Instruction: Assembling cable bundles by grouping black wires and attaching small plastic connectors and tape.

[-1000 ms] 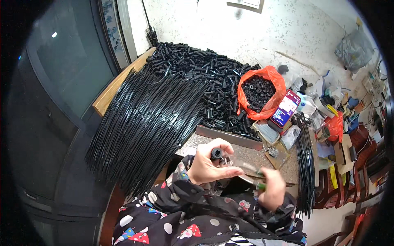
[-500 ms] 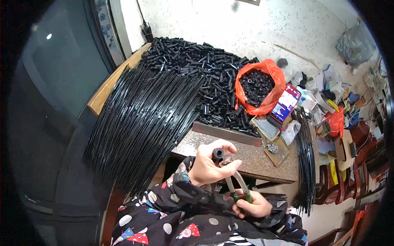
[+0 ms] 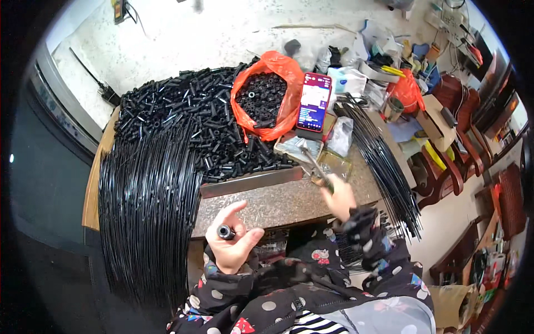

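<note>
My left hand [image 3: 231, 245] pinches a short black tube [image 3: 225, 231] end-on, just in front of the table's near edge. My right hand [image 3: 338, 196] is stretched out over the speckled stone tabletop [image 3: 272, 205] and grips a thin metal tool [image 3: 312, 162]. The tool's shaft points away from me toward a small clear tray [image 3: 334, 165]. Both forearms wear dark sleeves with a spotted pattern.
A big pile of short black tubes [image 3: 189, 119] fills the table's far left, with a bundle of long black rods [image 3: 147, 206] hanging over the near left edge. An orange bag of black rings [image 3: 266, 94], a phone [image 3: 314, 103], a metal bar [image 3: 250, 181] and more rods [image 3: 384, 161] lie around.
My right hand has gone from down near my lap up and to the right onto the table, carrying the tool. My left hand still holds the tube. The view has tilted.
</note>
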Available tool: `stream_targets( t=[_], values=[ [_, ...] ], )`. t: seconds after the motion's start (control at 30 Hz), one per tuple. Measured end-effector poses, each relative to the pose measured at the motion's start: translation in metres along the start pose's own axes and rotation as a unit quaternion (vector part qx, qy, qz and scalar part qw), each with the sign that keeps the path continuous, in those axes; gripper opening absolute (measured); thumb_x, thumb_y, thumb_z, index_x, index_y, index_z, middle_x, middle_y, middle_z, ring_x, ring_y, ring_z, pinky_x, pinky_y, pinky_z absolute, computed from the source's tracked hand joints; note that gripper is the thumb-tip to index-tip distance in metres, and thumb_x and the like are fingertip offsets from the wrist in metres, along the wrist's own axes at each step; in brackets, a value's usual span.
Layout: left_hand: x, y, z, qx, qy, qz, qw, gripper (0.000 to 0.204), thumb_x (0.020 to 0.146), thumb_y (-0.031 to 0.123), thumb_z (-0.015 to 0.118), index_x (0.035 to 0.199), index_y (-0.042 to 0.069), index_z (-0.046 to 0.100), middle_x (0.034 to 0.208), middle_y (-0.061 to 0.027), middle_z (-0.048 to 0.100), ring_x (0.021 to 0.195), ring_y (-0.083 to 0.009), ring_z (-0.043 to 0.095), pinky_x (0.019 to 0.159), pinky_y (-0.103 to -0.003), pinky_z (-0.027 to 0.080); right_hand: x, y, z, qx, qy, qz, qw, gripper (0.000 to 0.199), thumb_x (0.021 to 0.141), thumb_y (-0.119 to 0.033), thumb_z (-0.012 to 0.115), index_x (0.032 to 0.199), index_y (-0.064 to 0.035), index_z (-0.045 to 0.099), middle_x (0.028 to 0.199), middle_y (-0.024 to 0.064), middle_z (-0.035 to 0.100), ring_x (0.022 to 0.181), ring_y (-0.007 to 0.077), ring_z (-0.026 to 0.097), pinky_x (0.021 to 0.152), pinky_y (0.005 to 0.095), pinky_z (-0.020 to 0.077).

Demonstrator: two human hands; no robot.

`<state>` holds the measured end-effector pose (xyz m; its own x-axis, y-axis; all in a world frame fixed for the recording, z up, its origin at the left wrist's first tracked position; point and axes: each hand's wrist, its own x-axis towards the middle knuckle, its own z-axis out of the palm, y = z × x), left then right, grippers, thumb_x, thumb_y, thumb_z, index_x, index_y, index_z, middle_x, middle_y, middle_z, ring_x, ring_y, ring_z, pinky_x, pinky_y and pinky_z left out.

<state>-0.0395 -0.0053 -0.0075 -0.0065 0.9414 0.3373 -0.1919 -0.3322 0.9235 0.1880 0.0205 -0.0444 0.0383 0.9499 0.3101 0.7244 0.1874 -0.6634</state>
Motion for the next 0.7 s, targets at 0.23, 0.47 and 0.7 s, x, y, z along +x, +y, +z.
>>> stream_targets(
  t=[0.23,0.47,0.7],
  values=[
    [0.001,-0.003,0.004,0.058,-0.027,0.023,0.998,0.046,0.052,0.004,0.066,0.093,-0.002,0.047,0.045,0.0066,0.032,0.042,-0.0005,0.028,0.039,-0.014,0.020,0.017,0.015,0.013,-0.153,0.034,-0.068,0.985,0.025,0.058,-0.001,0.049,0.083,-0.0027,0.043,0.070,0.0124,0.047,0.071,0.0275,0.045,0.061,0.0332,0.0390],
    [0.004,-0.009,0.002,0.061,-0.039,0.015,0.997,0.045,0.055,0.007,0.066,0.094,-0.004,0.045,0.051,0.0069,0.033,0.044,-0.0006,0.029,0.040,-0.014,0.020,0.022,0.012,0.022,-0.283,0.042,-0.136,0.949,0.011,0.062,-0.006,0.042,0.073,-0.0043,0.042,0.063,0.0068,0.044,0.067,0.0199,0.045,0.053,0.0279,0.0414],
    [0.004,-0.012,0.006,0.069,-0.040,0.026,0.996,0.040,0.056,0.005,0.065,0.091,-0.002,0.047,0.051,0.0068,0.034,0.044,-0.0005,0.029,0.041,-0.014,0.021,0.023,0.016,0.024,-0.284,0.048,-0.161,0.944,0.014,0.060,-0.004,0.044,0.073,-0.0042,0.041,0.064,0.0077,0.045,0.067,0.0212,0.045,0.054,0.0286,0.0409]
  ],
)
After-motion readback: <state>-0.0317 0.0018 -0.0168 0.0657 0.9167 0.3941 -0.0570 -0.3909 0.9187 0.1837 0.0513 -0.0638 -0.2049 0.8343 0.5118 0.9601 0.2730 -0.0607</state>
